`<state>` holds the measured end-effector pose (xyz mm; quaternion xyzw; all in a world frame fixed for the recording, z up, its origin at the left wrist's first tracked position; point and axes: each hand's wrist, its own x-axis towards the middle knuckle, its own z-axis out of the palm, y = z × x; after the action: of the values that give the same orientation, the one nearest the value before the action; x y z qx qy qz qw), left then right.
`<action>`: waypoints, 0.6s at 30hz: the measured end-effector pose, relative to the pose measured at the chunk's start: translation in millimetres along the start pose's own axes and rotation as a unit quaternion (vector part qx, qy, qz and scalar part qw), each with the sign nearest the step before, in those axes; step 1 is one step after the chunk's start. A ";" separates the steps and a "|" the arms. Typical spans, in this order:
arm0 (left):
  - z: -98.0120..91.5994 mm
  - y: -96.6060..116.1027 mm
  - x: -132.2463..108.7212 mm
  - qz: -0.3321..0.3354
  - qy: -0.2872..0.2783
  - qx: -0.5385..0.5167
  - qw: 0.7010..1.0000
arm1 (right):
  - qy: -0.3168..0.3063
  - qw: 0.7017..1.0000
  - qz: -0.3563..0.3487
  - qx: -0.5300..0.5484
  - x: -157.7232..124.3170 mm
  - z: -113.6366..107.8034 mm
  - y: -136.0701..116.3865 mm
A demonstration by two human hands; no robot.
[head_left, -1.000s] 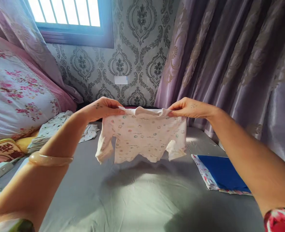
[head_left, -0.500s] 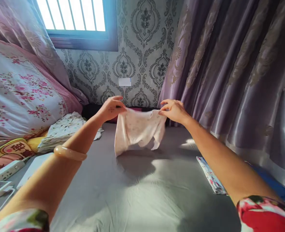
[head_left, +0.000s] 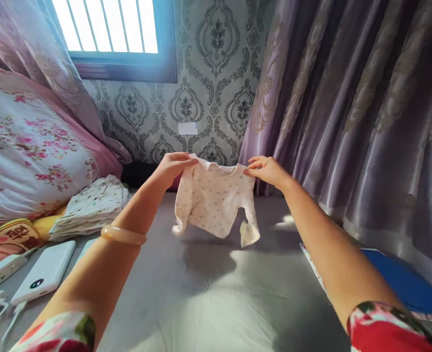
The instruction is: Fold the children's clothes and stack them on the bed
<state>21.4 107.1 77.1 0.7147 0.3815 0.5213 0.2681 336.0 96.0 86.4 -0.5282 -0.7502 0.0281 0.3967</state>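
Note:
A small white long-sleeved baby shirt (head_left: 216,195) with a faint print hangs spread out over the grey sheet (head_left: 208,298). My left hand (head_left: 175,166) pinches its left shoulder, fingers closed on the cloth. At the opposite shoulder, my right hand (head_left: 269,171) grips the fabric between thumb and fingers. The neckline runs between both hands at the top, and the sleeves dangle at either side. The shirt's lower hem is in the air, with its shadow on the sheet below.
At left lie folded printed cloths (head_left: 94,203), a white power bank (head_left: 45,271) with a cable, a power strip (head_left: 3,271) and a large floral bundle (head_left: 35,151). A blue flat item (head_left: 402,278) lies right, beside the long curtain (head_left: 322,122). The patterned wall (head_left: 216,98) stands behind.
The shirt has swung and opened out, so its front, collar and both sleeves show more plainly. Both hands still hold its shoulders. The view has shifted slightly.

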 end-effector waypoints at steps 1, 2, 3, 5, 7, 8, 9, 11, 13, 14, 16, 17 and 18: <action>1.4 -2.2 2.2 -0.011 -0.022 -0.005 1.000 | 0.004 1.000 -0.005 0.022 0.0 0.5 1.8; 2.7 -4.6 4.6 -0.023 -0.043 0.018 0.999 | 0.007 0.999 -0.013 0.035 0.4 1.3 3.9; 4.1 -7.2 7.3 -0.027 -0.047 0.066 0.996 | 0.005 0.999 -0.015 0.035 1.1 2.4 6.3; 7.0 -12.6 13.4 -0.008 0.012 0.177 0.984 | 0.009 1.000 -0.013 0.020 3.7 5.1 11.7; 10.4 -18.3 19.4 0.014 0.086 0.222 0.971 | 0.023 0.999 -0.012 0.020 7.3 7.9 16.3; 12.3 -21.2 21.8 0.016 0.098 0.219 0.971 | 0.026 0.999 -0.011 0.023 8.9 9.0 17.8; 14.6 -24.0 23.5 0.012 0.094 0.208 0.974 | 0.027 0.999 -0.008 0.025 10.1 9.9 18.3; 20.1 -29.2 24.7 0.000 0.076 0.179 0.981 | 0.034 0.999 -0.001 0.015 10.1 10.6 16.2; 26.8 -32.8 23.1 0.000 0.084 0.155 0.984 | 0.067 0.998 -0.010 -0.008 6.3 10.4 10.5; 30.4 -33.6 21.4 0.002 0.095 0.144 0.985 | 0.086 0.996 -0.022 -0.020 3.2 10.3 6.8; 37.4 -33.1 15.6 0.007 0.121 0.124 0.985 | 0.120 0.991 -0.054 -0.037 -5.6 10.7 -1.0; 40.5 -31.9 11.3 0.011 0.123 0.115 0.986 | 0.135 0.988 -0.070 -0.042 -11.1 11.3 -5.0; 43.3 -29.9 5.8 0.018 0.119 0.109 0.987 | 0.149 0.984 -0.081 -0.045 -17.4 12.1 -9.2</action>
<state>55.6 129.4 43.3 0.6795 0.4519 0.5626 0.1324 323.6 82.3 72.4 -0.4809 -0.7234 -0.1173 0.4812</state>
